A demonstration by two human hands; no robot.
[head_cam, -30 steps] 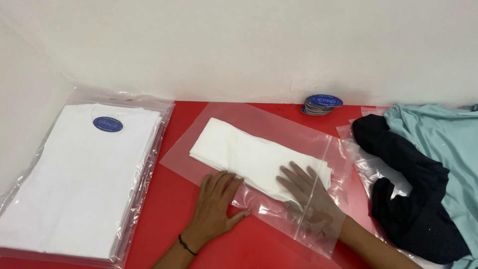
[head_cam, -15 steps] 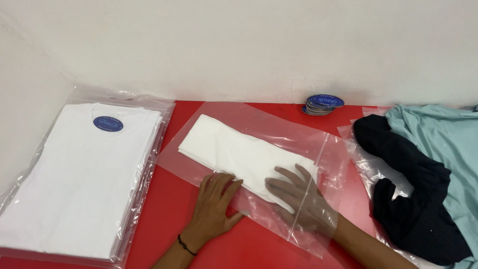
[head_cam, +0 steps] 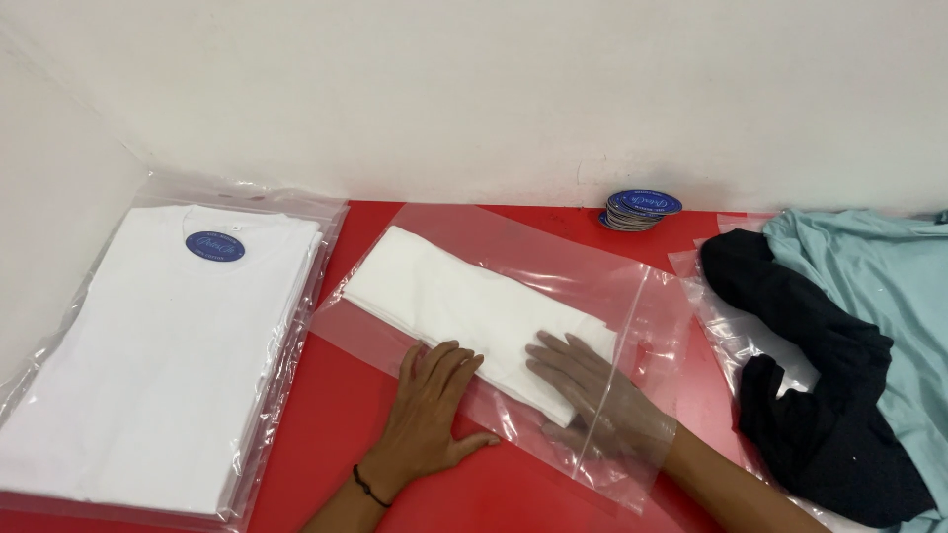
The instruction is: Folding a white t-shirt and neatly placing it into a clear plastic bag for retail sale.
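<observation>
Clear plastic bag (head_cam: 553, 266), flat and long, lying at a slant across the red surface (head_cam: 336, 415), one end toward the far wall, the open end near the right hand (head_cam: 592, 390). Glossy, lightly wrinkled, with a straight seal line crossing it close to the open end. Folded white garment (head_cam: 449, 296) inside, a long narrow rectangle, lying flat along the bag's length, its far end short of the bag's closed end, its near end under fingers of both hands.
</observation>
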